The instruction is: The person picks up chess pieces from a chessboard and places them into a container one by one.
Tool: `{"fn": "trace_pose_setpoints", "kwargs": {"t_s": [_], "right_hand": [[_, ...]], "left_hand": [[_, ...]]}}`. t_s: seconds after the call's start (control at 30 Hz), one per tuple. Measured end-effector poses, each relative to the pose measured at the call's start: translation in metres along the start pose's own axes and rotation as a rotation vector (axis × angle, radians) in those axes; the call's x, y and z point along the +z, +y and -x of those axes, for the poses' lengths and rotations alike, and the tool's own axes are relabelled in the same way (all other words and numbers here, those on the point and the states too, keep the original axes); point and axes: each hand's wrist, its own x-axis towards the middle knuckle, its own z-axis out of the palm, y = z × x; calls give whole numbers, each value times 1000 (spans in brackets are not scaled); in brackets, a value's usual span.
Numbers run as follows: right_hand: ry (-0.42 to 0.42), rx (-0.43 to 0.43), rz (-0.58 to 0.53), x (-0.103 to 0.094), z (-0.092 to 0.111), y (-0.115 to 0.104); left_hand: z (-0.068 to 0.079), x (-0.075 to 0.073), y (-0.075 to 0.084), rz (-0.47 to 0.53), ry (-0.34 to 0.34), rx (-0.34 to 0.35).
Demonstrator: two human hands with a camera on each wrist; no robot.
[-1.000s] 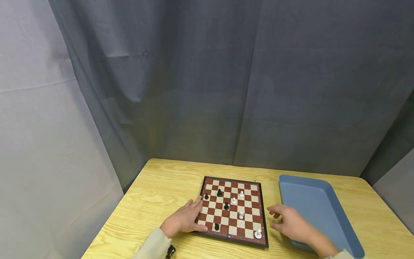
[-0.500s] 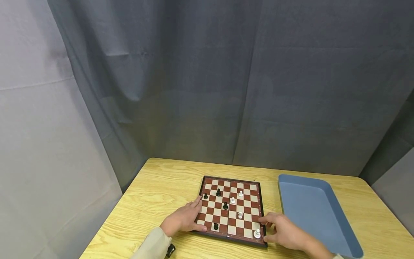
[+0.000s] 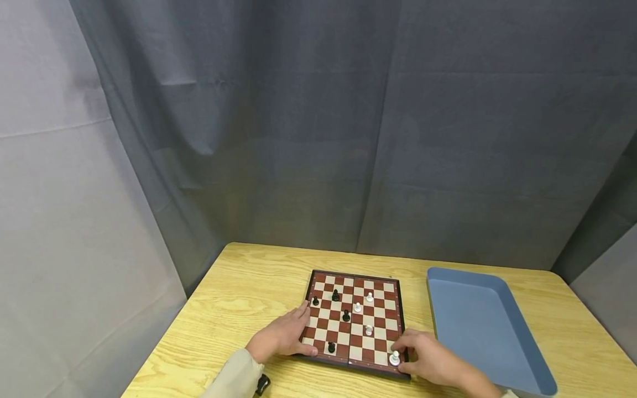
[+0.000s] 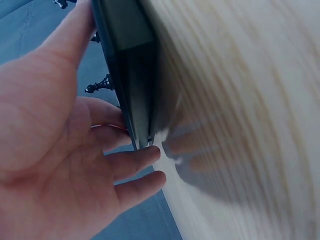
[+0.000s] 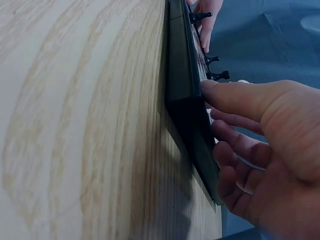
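Note:
A brown-and-cream chessboard with a dark rim lies on the table. My left hand rests along its left edge, fingers extended, thumb over the near-left corner. In the left wrist view, the board's dark side meets those fingers. At the near-right corner, the index finger and thumb of my right hand curl round an upright white chess piece. The right wrist view hides that piece behind the hand, with the thumb at the board's rim. Several black pieces, one a black chess piece, stand on the left half.
Other white pieces, such as a white chess piece, stand on the board's right half. A shallow blue tray lies to the right on the wooden table. Grey curtains hang behind. A small black object shows by the left sleeve.
My right hand has moved left from beside the tray to the board's near-right corner, and its fingers have come round the white chess piece. My left hand has stayed at the board's edge.

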Motion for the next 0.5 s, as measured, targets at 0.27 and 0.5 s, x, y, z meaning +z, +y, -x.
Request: {"fn": "trace_pose_setpoints", "kwargs": {"t_s": [0.27,0.5], "right_hand": [[-14,-9,-14,1,-3,0],[-27,-11,-44,2,-5,2]], "left_hand": [[1,-2,1,20,5,9],[-2,-2,0,63,-16,2]]}}
